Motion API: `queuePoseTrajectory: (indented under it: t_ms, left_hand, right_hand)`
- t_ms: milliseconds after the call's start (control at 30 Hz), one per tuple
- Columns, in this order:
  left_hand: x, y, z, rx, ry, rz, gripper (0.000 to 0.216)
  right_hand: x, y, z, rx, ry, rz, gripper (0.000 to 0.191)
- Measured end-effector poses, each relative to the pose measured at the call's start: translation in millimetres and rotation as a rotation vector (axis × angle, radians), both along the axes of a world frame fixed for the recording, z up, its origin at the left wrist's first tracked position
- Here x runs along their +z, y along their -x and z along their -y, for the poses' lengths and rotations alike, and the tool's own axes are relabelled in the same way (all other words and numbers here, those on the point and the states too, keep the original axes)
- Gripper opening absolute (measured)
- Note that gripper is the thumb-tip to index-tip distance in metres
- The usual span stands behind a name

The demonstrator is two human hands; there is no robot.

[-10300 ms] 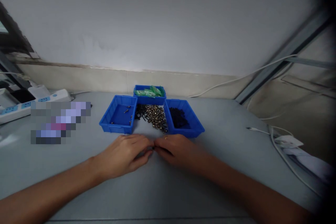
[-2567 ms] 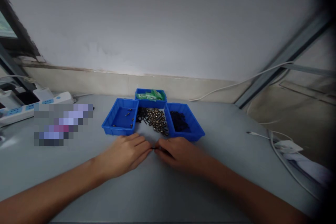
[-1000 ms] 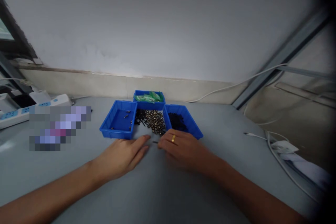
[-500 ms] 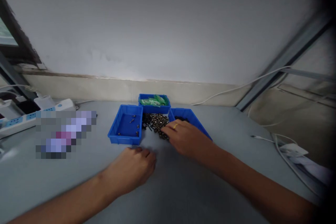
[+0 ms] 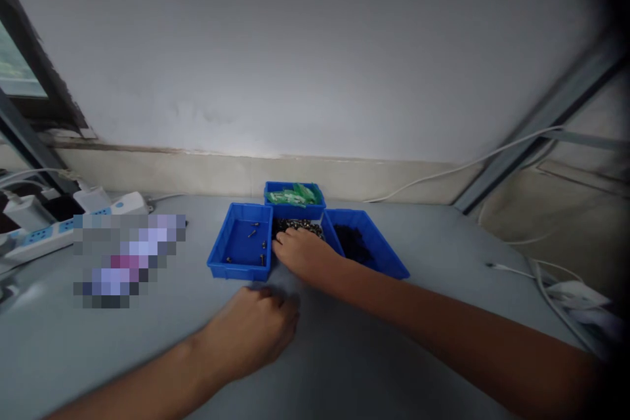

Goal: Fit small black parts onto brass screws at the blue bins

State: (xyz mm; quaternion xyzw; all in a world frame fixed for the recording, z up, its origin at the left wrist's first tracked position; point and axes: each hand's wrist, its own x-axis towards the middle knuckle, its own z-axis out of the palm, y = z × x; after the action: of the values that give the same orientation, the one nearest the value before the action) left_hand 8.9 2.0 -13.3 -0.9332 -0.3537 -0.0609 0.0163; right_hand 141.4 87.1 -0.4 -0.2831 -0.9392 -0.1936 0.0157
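I am watching the pile of small metallic parts [image 5: 310, 226] lying on the grey table [image 5: 369, 348], between the left blue tray [image 5: 239, 273] and the right blue tray [image 5: 387, 246], with the far blue tray [image 5: 295, 211] standing beyond it. My right hand [image 5: 304, 254] is covering the pile's near side, its fingertips pointing left, close beside the left blue tray; the fingers are curving down, and I cannot tell whether they are gripping a part. My left hand [image 5: 256, 328] is lying nearer and further left, its fingers curling under, hiding anything they might be holding. Judging by the shine, I am expecting each part to be light, hard and stiff, hardly fragile, but smooth enough to be slipping from a loose pinch. I am favouring thumb and fingertip across one part's middle, at the pile's loose edge.
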Motion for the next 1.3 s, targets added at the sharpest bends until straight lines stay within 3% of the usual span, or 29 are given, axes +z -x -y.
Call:
queuePoseTrajectory:
  t_ms: [200, 433, 533, 633, 767, 900, 1100, 1300]
  left_hand:
    - [1.0, -1.0, -0.7, -0.005, -0.001, -0.012, 0.019]
    - [-1.4, 0.1, 0.2, 0.027, 0.016, -0.024, 0.018]
    - [2.2, -0.5, 0.1, 0.136, 0.077, 0.006, 0.018]
    - [6.9, -1.6, 0.0, 0.215, 0.114, 0.055, 0.016]
    - [9.7, -2.6, 0.1, 0.109, 0.139, 0.069, 0.016]
    - [9.0, -1.7, -0.4, 0.062, 0.129, 0.055, 0.018]
    - [8.2, 0.8, -2.2, 0.017, 0.119, 0.043, 0.017]
    - [7.3, 1.8, -2.4, 0.032, 0.107, 0.069, 0.020]
  right_hand:
    - [-0.5, 2.7, -3.0, -0.039, 0.044, -0.014, 0.015]
    - [32.2, -18.6, 20.5, -0.042, 0.115, -0.100, 0.016]
    - [41.3, -35.9, 41.6, -0.073, 0.377, -0.243, 0.018]
    - [34.4, -52.7, 57.6, -0.079, 0.656, -0.396, 0.013]
    - [14.6, -65.2, 65.9, -0.120, 0.851, -0.565, 0.010]
    - [8.1, -66.7, 67.5, -0.185, 0.972, -0.587, 0.011]
    - [8.5, -70.1, 64.8, -0.180, 1.008, -0.622, 0.011]
    - [4.1, -69.5, 65.5, -0.129, 0.873, -0.531, 0.013]
